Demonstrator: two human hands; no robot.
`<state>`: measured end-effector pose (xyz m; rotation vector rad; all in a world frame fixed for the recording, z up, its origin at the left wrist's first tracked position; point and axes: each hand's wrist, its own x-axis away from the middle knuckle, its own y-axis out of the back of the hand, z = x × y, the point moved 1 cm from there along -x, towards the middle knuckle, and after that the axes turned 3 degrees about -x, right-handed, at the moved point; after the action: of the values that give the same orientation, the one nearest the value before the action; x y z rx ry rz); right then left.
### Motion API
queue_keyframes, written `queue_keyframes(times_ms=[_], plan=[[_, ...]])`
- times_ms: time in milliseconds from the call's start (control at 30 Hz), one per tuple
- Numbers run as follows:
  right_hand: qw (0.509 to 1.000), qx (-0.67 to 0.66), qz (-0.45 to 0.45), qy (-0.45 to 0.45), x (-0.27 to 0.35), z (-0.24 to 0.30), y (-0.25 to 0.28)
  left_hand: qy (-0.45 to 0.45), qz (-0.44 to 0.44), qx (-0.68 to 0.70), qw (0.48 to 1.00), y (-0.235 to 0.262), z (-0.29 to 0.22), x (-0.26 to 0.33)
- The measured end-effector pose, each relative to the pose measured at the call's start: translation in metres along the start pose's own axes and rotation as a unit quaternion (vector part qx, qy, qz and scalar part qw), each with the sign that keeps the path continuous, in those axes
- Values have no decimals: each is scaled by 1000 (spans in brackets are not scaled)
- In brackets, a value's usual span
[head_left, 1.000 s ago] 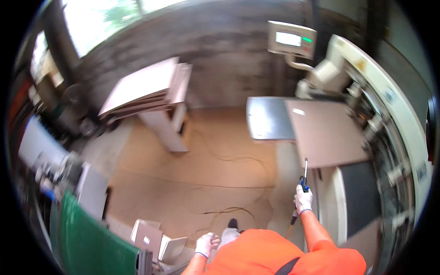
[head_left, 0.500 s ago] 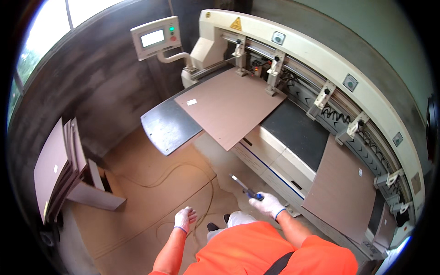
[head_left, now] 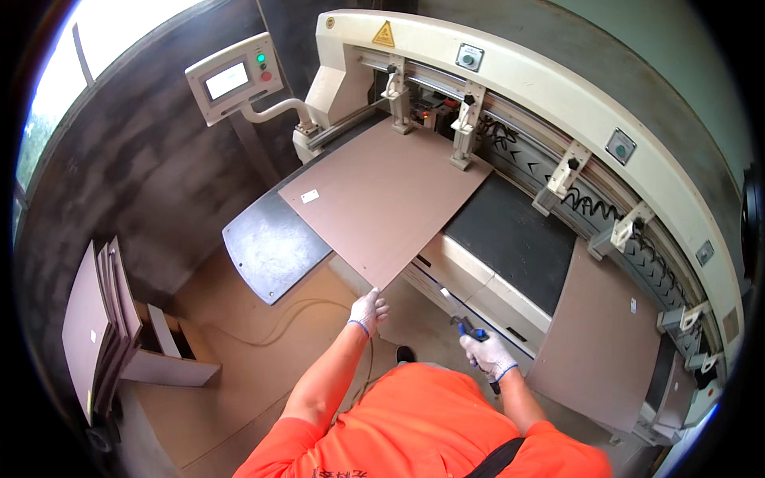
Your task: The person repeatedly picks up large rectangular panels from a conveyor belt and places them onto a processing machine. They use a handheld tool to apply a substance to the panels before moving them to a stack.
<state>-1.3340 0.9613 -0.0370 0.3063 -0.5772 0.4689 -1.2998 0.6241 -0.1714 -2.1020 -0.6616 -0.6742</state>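
My left hand (head_left: 369,311), in a white glove with a blue cuff, is closed at the near corner of a flat brown panel (head_left: 382,203). Its thumb meets that corner; the fingers curl just below. This panel lies on the machine's dark bed (head_left: 510,231) under two clamps and carries a small white label. In my right hand (head_left: 488,354), gloved likewise, is an air blow gun (head_left: 470,328), black and blue with a pale nozzle pointing up and left. The gun is held apart from the panel, in front of the machine's white side.
A second brown panel (head_left: 602,338) lies farther right on the bed. Above runs a cream machine beam (head_left: 542,76) with several clamps. A control screen (head_left: 229,81) stands at the left. Several panels (head_left: 92,327) lean by a box (head_left: 171,368). A thin hose (head_left: 263,342) crosses the floor.
My left hand has moved up and right from above the floor to the panel's near corner. The blow gun stays in my right hand. My view has shifted slightly.
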Motion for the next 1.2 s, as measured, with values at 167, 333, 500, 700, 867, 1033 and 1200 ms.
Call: queue_keyframes(times_ms=[167, 333, 500, 700, 867, 1033, 1200], plan=[[995, 86, -28, 33, -50, 7, 9, 7, -58, 9, 998, -7, -1, -59], [985, 148, -82, -34, -79, 27, 44, -21, -81, -26, 996, -14, 6, -74], [983, 163, -78, 21, -106, 19, 45, -43, -115, -28, 992, -7, -5, -73], [988, 140, -68, 10, -118, 42, 20, -105, -131, -31, 985, 6, 0, -37], [996, -39, -84, 0, -118, 72, 6, -97, -161, -71, 980, 102, -3, 60], [997, -72, 28, 29, -173, 107, -20, -341, -211, 269, 876, 258, -49, 104], [997, 0, 61, 46, -225, 173, -97, -138, -159, 286, 935, 113, 26, 118]])
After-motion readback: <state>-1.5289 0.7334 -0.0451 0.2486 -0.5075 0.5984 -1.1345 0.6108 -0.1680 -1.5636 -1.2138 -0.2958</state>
